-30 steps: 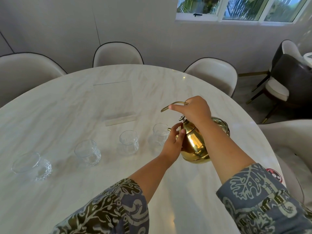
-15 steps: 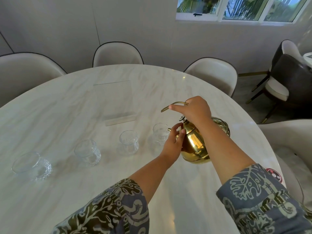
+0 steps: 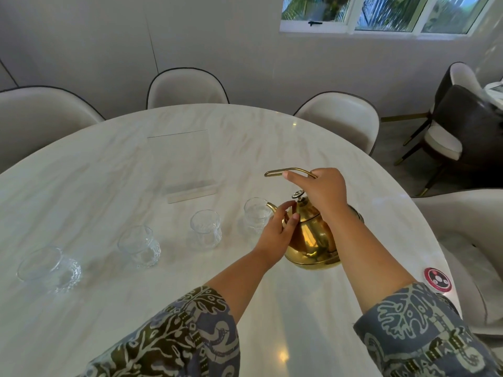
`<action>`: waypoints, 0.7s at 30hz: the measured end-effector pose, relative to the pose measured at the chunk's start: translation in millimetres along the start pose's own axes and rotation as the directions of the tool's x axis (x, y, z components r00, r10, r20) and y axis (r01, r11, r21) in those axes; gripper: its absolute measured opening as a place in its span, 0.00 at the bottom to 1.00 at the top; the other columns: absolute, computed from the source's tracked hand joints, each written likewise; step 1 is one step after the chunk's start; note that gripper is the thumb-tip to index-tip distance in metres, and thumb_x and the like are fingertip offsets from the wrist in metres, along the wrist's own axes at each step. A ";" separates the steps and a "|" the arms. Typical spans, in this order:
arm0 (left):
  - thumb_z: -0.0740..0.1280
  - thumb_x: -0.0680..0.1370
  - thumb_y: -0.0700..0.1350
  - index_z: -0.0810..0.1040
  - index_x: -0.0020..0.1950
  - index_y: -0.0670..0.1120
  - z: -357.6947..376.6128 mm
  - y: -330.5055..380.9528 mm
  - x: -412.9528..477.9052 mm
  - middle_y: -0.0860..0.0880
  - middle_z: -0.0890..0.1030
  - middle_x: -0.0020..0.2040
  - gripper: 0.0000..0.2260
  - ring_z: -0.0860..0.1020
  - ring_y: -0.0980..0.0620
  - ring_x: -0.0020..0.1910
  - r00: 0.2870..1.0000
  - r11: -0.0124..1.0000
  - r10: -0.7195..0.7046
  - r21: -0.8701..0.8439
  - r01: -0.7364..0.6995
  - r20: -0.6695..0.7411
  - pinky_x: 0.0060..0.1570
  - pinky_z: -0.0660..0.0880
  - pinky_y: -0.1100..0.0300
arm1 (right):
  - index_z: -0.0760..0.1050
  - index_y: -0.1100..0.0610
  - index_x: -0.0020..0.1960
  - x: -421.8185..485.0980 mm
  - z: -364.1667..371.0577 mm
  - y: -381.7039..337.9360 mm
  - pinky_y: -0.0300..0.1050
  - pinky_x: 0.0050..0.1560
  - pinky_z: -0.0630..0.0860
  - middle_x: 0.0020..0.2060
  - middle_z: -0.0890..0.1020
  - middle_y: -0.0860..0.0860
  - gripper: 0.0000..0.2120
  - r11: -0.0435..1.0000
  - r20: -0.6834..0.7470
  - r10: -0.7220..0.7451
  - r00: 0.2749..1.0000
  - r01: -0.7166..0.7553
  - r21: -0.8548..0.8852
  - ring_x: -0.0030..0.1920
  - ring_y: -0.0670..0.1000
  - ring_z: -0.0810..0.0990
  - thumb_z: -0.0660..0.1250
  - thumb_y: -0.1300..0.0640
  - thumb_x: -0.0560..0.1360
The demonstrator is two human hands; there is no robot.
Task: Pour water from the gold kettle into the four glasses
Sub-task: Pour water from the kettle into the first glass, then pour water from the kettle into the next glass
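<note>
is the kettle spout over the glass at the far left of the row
No, the gold kettle is tipped with its spout at the rightmost glass, while the leftmost glass sits far from it.

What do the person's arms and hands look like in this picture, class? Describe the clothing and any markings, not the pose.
Both forearms are bare from wrist to past mid-forearm. The left sleeve is loose fabric, grey-blue with an olive-brown and pale leaf-and-vine print. The right sleeve has the same kind of print in grey-blue and pale tones. The left hand and right hand show no gloves; no rings or watch are visible.
</note>
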State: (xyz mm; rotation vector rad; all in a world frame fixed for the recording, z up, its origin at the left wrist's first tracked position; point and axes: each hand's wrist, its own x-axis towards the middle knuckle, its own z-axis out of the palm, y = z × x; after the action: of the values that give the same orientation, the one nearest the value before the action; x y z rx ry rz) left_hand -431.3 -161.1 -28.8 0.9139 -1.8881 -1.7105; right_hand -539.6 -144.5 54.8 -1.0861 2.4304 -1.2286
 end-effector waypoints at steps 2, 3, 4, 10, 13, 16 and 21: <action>0.55 0.80 0.57 0.63 0.71 0.56 0.3 -5.0 0.4 0.46 0.72 0.68 0.20 0.73 0.46 0.65 1.000 0.999 0.016 0.050 -0.016 0.001 0.65 0.72 0.51 | 0.61 0.56 0.25 -5.1 0.4 8.0 0.47 0.33 0.63 0.21 0.62 0.50 0.29 0.993 -0.039 0.025 0.999 -0.020 0.112 0.25 0.49 0.61 0.74 0.40 0.66; 0.56 0.79 0.57 0.64 0.71 0.57 0.5 -7.2 0.2 0.46 0.72 0.67 0.20 0.73 0.46 0.65 1.000 0.997 0.020 0.078 -0.020 -0.001 0.65 0.72 0.51 | 0.60 0.56 0.25 -7.7 1.0 12.0 0.47 0.34 0.63 0.22 0.62 0.50 0.30 0.984 -0.059 0.046 0.997 -0.036 0.173 0.26 0.50 0.60 0.75 0.40 0.65; 0.56 0.80 0.57 0.63 0.71 0.57 0.7 -8.8 -0.1 0.46 0.72 0.67 0.20 0.73 0.46 0.65 1.000 0.994 0.021 0.105 -0.021 -0.003 0.64 0.72 0.51 | 0.60 0.56 0.25 -10.7 1.6 15.9 0.48 0.34 0.63 0.22 0.62 0.50 0.30 0.973 -0.075 0.071 0.995 -0.053 0.225 0.26 0.50 0.60 0.76 0.40 0.65; 0.56 0.80 0.55 0.63 0.71 0.57 -1.5 -10.4 -8.1 0.47 0.68 0.70 0.19 0.71 0.46 0.66 0.999 0.983 0.040 0.181 -0.042 0.011 0.64 0.71 0.55 | 0.59 0.54 0.23 -30.4 4.3 33.5 0.48 0.35 0.65 0.17 0.61 0.45 0.30 0.914 -0.134 0.150 0.980 -0.085 0.397 0.26 0.50 0.60 0.77 0.43 0.65; 0.57 0.80 0.53 0.64 0.71 0.57 -3.7 -9.4 -16.1 0.47 0.67 0.70 0.19 0.70 0.48 0.66 0.998 0.976 0.070 0.206 -0.070 0.009 0.64 0.70 0.57 | 0.58 0.55 0.23 -41.0 4.3 37.1 0.48 0.35 0.65 0.17 0.61 0.45 0.30 0.896 -0.164 0.156 0.974 -0.070 0.438 0.26 0.50 0.60 0.77 0.43 0.65; 0.57 0.80 0.53 0.64 0.71 0.57 -7.4 -7.8 -26.3 0.48 0.66 0.70 0.18 0.70 0.49 0.66 0.996 0.974 0.086 0.210 -0.086 0.008 0.63 0.69 0.60 | 0.59 0.56 0.24 -52.4 4.4 35.8 0.48 0.34 0.66 0.20 0.61 0.48 0.30 0.883 -0.180 0.150 0.972 -0.050 0.467 0.27 0.50 0.60 0.77 0.43 0.65; 0.57 0.80 0.53 0.63 0.72 0.58 -20.3 -2.9 -45.6 0.48 0.65 0.71 0.19 0.69 0.48 0.67 0.996 0.967 0.091 0.237 -0.090 0.005 0.63 0.70 0.59 | 0.61 0.56 0.24 -68.6 4.9 24.8 0.46 0.33 0.67 0.17 0.62 0.46 0.29 0.881 -0.178 0.126 0.976 -0.027 0.473 0.26 0.49 0.61 0.76 0.44 0.67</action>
State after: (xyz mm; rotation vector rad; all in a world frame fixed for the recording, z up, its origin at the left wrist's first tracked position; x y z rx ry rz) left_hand -385.1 -142.8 -23.5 0.9022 -2.1290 -1.4497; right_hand -501.6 -90.4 23.5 -0.7434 2.1013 -1.8506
